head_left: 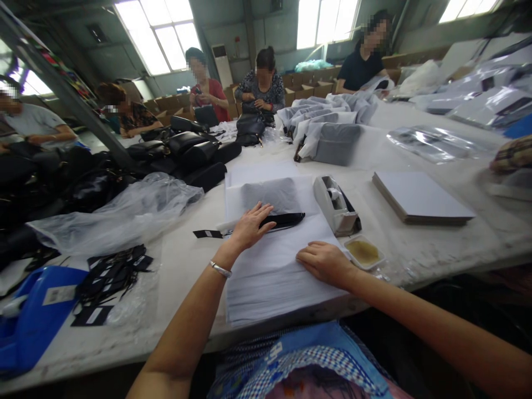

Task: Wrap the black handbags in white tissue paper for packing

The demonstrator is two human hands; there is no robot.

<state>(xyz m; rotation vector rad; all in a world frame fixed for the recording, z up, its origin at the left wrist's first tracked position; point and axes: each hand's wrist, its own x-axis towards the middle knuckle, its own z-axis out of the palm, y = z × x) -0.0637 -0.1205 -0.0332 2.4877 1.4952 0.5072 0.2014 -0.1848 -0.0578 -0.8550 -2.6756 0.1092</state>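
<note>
A stack of white tissue paper (266,288) lies in front of me. On it rests a dark bag (270,194) under a thin white sheet, its black front edge (286,220) showing uncovered. My left hand (251,224) lies on the bag's near side, fingers stretched out. A black tag (208,234) sticks out to the left of the bag. My right hand (322,260) is on the right side of the paper, its fingers bent and pressed together on the top sheet. Its fingertips are partly hidden.
A tape dispenser (337,205) and a shallow dish (364,252) stand right of the paper, before a stack of cards (421,197). Leftward lie black tags (112,277), a blue container (37,316), clear plastic (120,210) and black bags (191,144). Several people work across the table.
</note>
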